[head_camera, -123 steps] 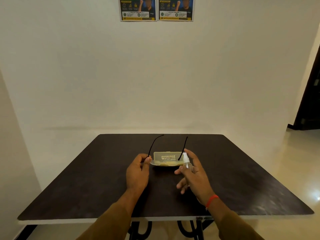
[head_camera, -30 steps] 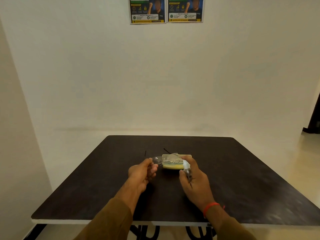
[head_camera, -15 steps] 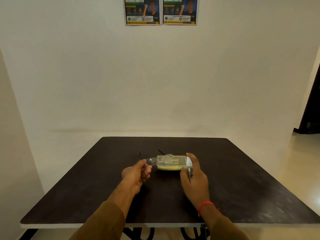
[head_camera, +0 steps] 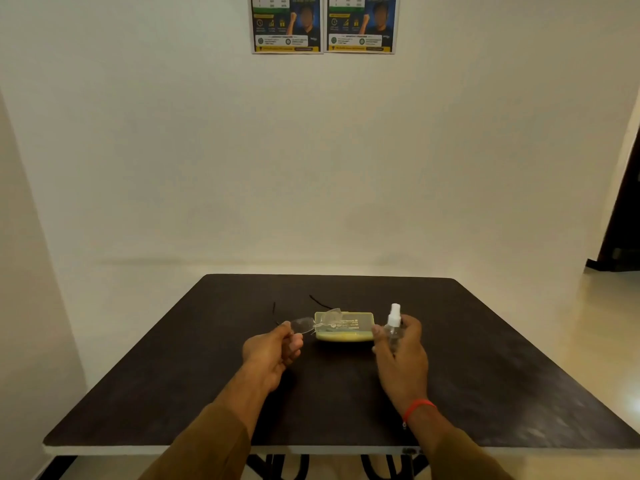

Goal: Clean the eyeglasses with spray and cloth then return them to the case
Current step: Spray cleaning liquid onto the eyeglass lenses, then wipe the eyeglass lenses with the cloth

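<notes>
My left hand pinches the rimless eyeglasses at their left lens, holding them level just above the table with the thin black temples pointing away from me. Right behind the lenses an open yellowish glasses case lies on the dark table. My right hand grips a small clear spray bottle with a white nozzle, upright, just right of the case. No cloth can be made out.
The table stands against a white wall with two posters high up. A dark doorway opens at the far right. The table's near edge runs under my forearms.
My right hand has lifted and turned the spray bottle upright, so its nozzle now shows above my fingers. The left hand holds the glasses in nearly the same place.
</notes>
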